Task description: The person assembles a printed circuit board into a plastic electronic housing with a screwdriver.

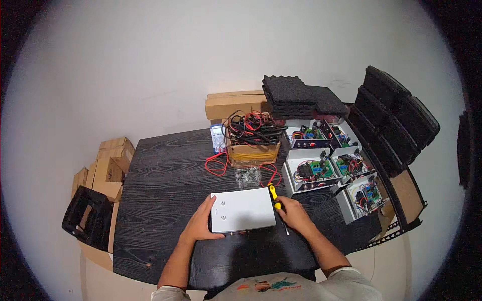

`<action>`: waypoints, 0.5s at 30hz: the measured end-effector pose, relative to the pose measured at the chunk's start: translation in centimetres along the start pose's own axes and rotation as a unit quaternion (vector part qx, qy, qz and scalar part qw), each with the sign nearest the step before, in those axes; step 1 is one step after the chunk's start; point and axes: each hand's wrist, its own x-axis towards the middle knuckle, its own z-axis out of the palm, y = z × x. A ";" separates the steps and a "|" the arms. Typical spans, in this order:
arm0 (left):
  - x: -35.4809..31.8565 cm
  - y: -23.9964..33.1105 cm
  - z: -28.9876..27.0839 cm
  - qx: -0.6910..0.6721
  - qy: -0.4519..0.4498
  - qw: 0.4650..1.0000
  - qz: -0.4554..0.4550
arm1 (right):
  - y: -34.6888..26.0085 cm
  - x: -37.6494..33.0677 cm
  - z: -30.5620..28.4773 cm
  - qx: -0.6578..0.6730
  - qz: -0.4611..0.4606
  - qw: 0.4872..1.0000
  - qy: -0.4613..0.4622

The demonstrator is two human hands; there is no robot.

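A white box-shaped casing (pixel 243 210) lies on the black wood-grain table in front of me, with two round fittings and a small slot near its left side. My left hand (pixel 201 220) grips its left edge, thumb along the near corner and fingers up the side. At the right edge, my right hand (pixel 293 213) is closed on a screwdriver with a yellow and black handle (pixel 272 192). The tip of its shaft shows below the hand; the fingers cover the middle part. Just beyond the casing is a clear bag of small metal parts (pixel 248 177).
Several open white casings with circuit boards (pixel 314 173) stand at the right. A carton of cables (pixel 253 153) and a multimeter (pixel 218 138) with red leads sit farther back. Black foam (pixel 288 95), black cases (pixel 396 118) and cardboard boxes (pixel 108 173) surround the table (pixel 160 200).
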 end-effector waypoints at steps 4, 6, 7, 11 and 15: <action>0.2 -0.4 0.1 -0.014 -0.005 1.000 0.011 | -1.2 2.1 -0.3 -0.002 -0.052 0.995 0.079; 0.0 -0.7 0.2 -0.021 -0.008 1.000 0.004 | -4.1 2.8 -1.7 0.017 -0.074 0.995 0.063; 0.2 -0.6 0.1 -0.028 -0.004 1.000 0.010 | -2.9 3.6 -0.5 -0.019 -0.143 0.986 0.083; 0.4 -0.8 0.1 -0.024 -0.002 1.000 0.008 | -5.6 5.9 1.7 -0.130 -0.218 0.967 0.000; 0.2 -0.7 0.1 -0.007 -0.002 1.000 0.002 | -8.8 8.3 4.1 -0.136 -0.251 0.955 -0.080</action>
